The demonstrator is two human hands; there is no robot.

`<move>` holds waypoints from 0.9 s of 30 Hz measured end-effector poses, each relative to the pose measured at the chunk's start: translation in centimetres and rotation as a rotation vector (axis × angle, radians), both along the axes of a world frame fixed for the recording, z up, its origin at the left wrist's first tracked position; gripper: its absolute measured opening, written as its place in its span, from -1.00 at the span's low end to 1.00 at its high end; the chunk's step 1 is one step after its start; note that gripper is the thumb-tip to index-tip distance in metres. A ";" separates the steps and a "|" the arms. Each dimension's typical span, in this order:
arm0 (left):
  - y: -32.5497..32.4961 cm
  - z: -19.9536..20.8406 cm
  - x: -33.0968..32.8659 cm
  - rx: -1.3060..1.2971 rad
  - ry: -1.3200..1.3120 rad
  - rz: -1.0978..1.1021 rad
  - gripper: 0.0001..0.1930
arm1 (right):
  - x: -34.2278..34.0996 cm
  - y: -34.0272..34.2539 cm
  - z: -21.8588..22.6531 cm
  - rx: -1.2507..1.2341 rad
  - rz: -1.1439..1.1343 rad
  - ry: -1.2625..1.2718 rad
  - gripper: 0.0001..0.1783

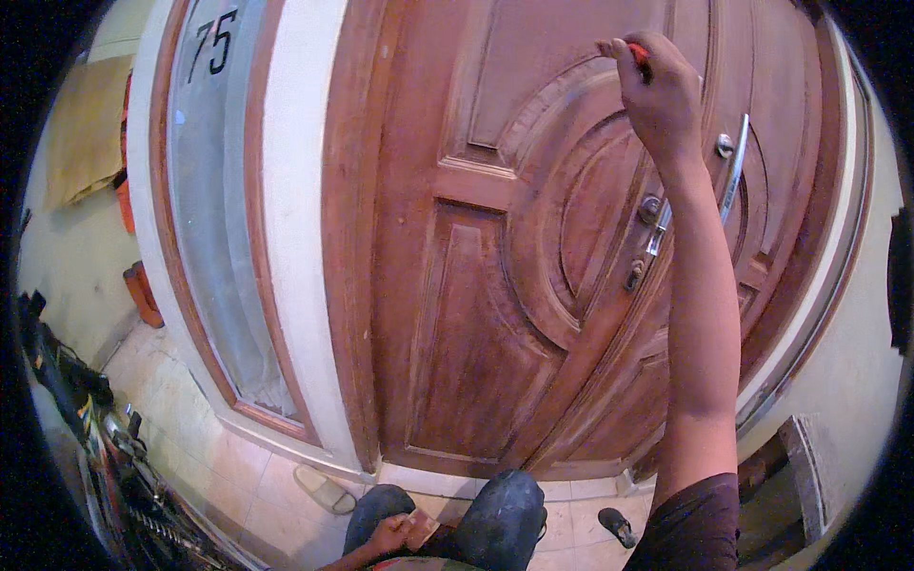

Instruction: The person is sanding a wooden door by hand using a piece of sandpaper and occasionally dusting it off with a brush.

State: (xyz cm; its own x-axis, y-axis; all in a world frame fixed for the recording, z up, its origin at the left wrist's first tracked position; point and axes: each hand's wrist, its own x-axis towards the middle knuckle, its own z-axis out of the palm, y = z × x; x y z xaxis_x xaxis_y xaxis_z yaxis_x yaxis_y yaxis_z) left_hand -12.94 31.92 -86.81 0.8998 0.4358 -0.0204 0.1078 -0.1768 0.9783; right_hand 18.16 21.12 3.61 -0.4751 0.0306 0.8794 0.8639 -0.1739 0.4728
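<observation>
My right hand (657, 90) is raised high in front of a carved brown wooden door (466, 324). Its fingers are closed around a small red-and-black object (638, 52); most of that object is hidden in the fist, so its kind does not show. Low down, by my knees, my left hand (388, 535) pinches a flat, reddish-brown piece (421, 529) that resembles folded sandpaper. Past my right forearm are the door's silver handle (657, 231) and a long curved pull handle (736, 167). Pale, worn patches mark the curved mouldings.
A narrow glass panel (214, 219) in a wooden frame stands left of the door. One beige slipper (324, 488) and one dark slipper (617, 526) lie on the tiled floor. Bicycle-like parts (124, 457) crowd the lower left; a weathered wooden frame (804, 481) is at lower right.
</observation>
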 end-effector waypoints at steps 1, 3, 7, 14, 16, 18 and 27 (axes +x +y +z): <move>-1.3 4.4 -0.5 0.081 0.008 -0.007 -0.59 | 1.5 0.2 -0.9 -0.121 -0.056 0.033 -0.84; -3.0 9.8 -0.3 -0.258 -0.184 -0.229 -0.67 | 3.3 1.9 -3.0 -0.342 -0.150 0.101 -0.80; -5.5 16.8 1.1 -0.943 -0.552 -0.610 -0.73 | -1.5 2.8 -3.0 -0.321 -0.012 0.191 -0.76; -5.2 11.3 1.9 -0.933 -0.592 -0.450 -0.63 | 4.2 2.3 -1.3 -0.119 -0.255 -0.051 -0.80; -5.2 14.3 2.3 -1.149 -0.690 -0.643 -0.63 | 1.8 7.9 -7.8 -0.325 -0.170 0.045 -0.83; -4.4 12.4 1.3 -0.844 -0.477 -0.573 -0.70 | -2.1 9.5 -13.8 -0.425 -0.042 0.057 -0.84; -0.9 -1.8 -0.8 -0.048 0.073 -0.068 -0.53 | -2.6 4.2 -6.4 -0.251 0.016 0.328 -0.69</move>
